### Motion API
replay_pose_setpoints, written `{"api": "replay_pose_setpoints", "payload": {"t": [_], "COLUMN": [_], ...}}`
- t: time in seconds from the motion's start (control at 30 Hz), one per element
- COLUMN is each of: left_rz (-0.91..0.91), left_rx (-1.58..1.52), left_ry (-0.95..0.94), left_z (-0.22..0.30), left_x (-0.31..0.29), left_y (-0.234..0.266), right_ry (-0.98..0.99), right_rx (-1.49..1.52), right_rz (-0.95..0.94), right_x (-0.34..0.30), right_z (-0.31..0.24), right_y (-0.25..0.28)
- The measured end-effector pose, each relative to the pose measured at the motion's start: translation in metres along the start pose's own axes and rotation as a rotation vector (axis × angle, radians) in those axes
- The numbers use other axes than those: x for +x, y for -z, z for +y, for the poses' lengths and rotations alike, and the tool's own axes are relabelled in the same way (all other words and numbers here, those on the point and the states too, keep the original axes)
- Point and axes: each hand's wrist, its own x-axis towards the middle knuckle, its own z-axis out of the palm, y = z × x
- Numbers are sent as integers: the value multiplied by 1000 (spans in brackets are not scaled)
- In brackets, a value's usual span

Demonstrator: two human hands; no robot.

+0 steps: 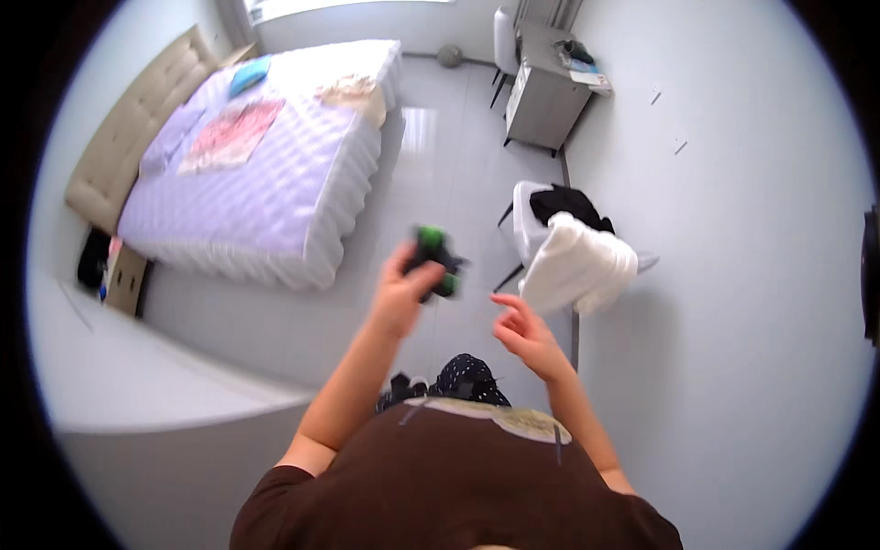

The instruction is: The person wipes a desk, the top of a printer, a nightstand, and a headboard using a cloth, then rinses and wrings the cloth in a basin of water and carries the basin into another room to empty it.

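Observation:
My left hand (401, 291) is closed around a small black object with bright green parts (431, 240), held in front of my body above the floor. It is smeared by motion, so its exact kind does not show. To the right, apart from that object, my right hand (527, 335) holds nothing; its index finger points out and its thumb stands off from it, while the other fingers curl. A white cloth (577, 266) hangs over the back of a chair (524, 215) just beyond my right hand, and a black garment (566, 203) lies on the seat.
At the left stands a bed (247, 197) with a lilac quilted cover and several folded cloths on it. A bedside cabinet (126, 280) is beside it. Far right, a grey desk (543, 101) and another chair (504, 41) stand by the wall. A pale wall edge (183, 367) juts in at my left.

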Motion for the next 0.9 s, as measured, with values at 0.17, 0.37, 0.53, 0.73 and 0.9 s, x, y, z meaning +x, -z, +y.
{"api": "replay_pose_setpoints", "payload": {"t": [0.17, 0.37, 0.53, 0.73, 0.9], "left_rz": [-525, -67, 67, 184, 193], "left_rx": [162, -78, -240, -233, -427], "left_ry": [226, 258, 53, -35, 100], "left_z": [3, -20, -7, 26, 17], "left_x": [106, 221, 301, 342, 459], "left_y": [-60, 9, 60, 94, 141], "right_ry": [22, -84, 280, 196, 115], "right_rx": [212, 196, -127, 40, 23], "right_rz": [311, 427, 259, 28, 2], "right_x": [51, 211, 369, 491, 539], "right_z": [-3, 36, -75, -91, -80], "right_y": [71, 125, 179, 177, 202]}}
